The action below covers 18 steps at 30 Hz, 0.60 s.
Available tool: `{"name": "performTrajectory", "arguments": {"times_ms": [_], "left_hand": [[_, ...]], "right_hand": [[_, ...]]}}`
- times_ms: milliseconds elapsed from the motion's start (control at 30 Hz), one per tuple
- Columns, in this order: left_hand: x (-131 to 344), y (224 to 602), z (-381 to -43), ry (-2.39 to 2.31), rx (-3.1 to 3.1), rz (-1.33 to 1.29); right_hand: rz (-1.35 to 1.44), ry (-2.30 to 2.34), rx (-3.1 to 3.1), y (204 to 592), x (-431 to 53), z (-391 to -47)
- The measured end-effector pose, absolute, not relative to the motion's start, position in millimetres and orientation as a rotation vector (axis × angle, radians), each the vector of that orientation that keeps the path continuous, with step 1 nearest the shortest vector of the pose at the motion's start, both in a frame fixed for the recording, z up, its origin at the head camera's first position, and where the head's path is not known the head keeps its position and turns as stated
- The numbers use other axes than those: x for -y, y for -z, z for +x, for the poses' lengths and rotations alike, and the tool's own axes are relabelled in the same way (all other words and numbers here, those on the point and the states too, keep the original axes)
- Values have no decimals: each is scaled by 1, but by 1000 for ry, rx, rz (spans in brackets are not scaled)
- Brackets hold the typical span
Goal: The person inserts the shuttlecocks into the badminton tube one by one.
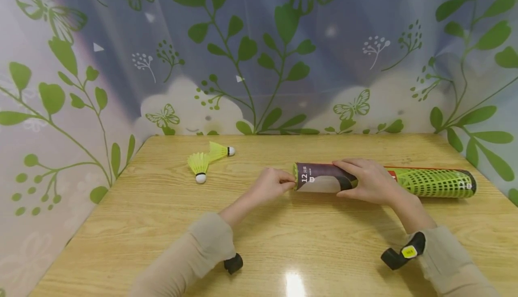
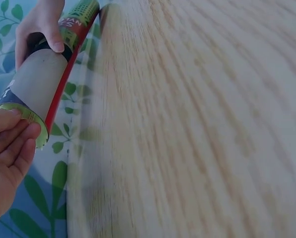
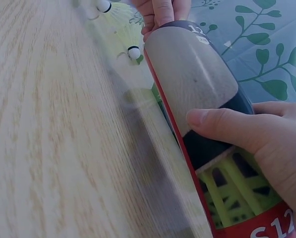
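A shuttlecock tube (image 1: pixel 323 184) with a dark, grey and green printed side lies lengthwise on the wooden table. My right hand (image 1: pixel 374 180) grips it around the middle, its thumb across the grey and black print in the right wrist view. At the tube's left end, the thumb and fingers of my left hand (image 1: pixel 271 184) pinch at the yellow-green shuttlecock rim (image 2: pixel 41 134) showing in the mouth. The fingertips partly cover that end. Two yellow shuttlecocks with white heads, a nearer one (image 1: pixel 198 164) and a farther one (image 1: pixel 220 151), lie together to the left.
The wooden table (image 1: pixel 259 243) reaches back to a curtain (image 1: pixel 259 63) printed with leaves and butterflies, which also hangs along both sides. Black wrist straps with small devices (image 1: pixel 398 254) sit below the beige sleeves (image 1: pixel 190 256).
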<state>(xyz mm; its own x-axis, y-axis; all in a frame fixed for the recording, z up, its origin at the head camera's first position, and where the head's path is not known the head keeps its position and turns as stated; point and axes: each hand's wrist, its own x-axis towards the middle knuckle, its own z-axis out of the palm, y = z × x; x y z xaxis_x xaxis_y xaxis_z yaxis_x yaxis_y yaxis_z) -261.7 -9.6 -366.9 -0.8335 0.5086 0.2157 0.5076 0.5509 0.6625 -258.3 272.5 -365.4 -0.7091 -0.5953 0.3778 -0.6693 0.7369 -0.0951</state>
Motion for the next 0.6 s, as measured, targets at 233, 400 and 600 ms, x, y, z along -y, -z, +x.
{"name": "performTrajectory", "arguments": {"times_ms": [233, 400, 600], "left_hand": [[8, 367, -262, -1158, -2768, 899], [7, 365, -261, -1150, -2753, 882], [7, 367, -262, -1124, -2761, 889]], "right_hand": [[993, -320, 2589, 365, -272, -259], [987, -332, 2592, 365, -272, -259], [1004, -324, 2574, 366, -272, -260]]}}
